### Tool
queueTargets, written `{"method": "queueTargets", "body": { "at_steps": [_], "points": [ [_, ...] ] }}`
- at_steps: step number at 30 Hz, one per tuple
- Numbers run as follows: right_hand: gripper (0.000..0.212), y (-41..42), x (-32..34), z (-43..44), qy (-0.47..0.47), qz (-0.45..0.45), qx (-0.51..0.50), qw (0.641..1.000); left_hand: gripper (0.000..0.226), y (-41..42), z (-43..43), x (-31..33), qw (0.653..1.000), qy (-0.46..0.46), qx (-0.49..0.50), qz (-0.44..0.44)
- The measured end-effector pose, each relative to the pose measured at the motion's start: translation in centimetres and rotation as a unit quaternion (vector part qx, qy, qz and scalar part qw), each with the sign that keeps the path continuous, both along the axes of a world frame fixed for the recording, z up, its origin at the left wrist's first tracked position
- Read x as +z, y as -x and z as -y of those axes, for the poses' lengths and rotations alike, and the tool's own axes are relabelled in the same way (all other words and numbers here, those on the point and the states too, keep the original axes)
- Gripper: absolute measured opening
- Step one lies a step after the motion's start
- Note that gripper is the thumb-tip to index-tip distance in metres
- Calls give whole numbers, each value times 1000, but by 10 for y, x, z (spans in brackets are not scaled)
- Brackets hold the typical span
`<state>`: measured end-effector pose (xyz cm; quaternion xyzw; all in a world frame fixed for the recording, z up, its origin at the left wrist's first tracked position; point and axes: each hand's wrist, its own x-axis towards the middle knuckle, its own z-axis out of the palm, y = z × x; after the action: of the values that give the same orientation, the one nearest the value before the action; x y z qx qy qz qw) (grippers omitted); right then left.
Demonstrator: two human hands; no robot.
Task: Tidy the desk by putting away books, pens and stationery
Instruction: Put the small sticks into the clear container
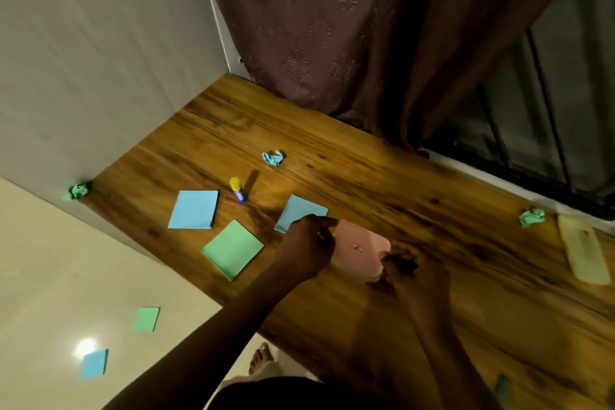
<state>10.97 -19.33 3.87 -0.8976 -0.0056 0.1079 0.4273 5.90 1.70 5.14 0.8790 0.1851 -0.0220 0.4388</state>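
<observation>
A pink box point(361, 246) with rounded corners lies on the wooden desk point(382, 190). My left hand point(307, 243) is at its left edge, fingers curled, and seems to hold a thin pen-like thing. My right hand point(411, 271) grips the box's near right corner. Left of the box lie a blue sticky-note pad point(301, 210), partly under my left hand, a second blue pad point(194, 209) and a green pad point(232, 249). A glue stick point(237, 189) with a yellow cap stands behind them.
Crumpled paper balls lie on the desk: blue point(273, 157) at the back, green point(79, 190) by the wall, green point(531, 217) at the right. A pale yellow case point(580, 248) lies far right. A green note point(145, 319) and a blue note point(95, 363) lie on the floor. A curtain point(349, 27) hangs behind.
</observation>
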Motion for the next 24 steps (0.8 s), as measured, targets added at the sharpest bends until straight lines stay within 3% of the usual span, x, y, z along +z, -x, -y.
{"method": "queueTargets", "body": {
  "at_steps": [15,24],
  "points": [
    [32,9,-1,-18,0,23,26,999,43,-6,-25,-8,1000,27,-10,-13],
    [30,14,-6,-16,101,42,53,993,55,-18,-30,-12,997,14,-76,-31]
  ]
}}
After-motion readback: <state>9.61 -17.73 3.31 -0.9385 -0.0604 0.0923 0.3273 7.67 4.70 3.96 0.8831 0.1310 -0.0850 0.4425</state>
